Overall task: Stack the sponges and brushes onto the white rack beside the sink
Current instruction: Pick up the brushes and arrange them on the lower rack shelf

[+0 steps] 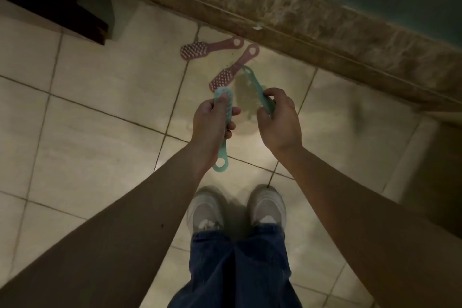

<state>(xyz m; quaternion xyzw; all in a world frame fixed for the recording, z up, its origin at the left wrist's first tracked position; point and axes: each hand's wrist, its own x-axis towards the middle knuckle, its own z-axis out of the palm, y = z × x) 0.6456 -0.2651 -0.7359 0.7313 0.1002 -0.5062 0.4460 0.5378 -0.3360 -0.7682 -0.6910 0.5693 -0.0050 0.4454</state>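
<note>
The left grip [212, 120] curls round a teal brush [222, 155], whose bristle head pokes out past the fingers while its looped handle hangs below the wrist. The right grip [277, 120] holds a second teal brush [255, 85] by the head, with the handle pointing away from the person. Both are held above the tiled floor [100, 132]. Beyond the grips two pink brushes lie on the floor, bristles up: the near one [233, 67] just past the left grip, the far one [210, 48] further off beside it.
</note>
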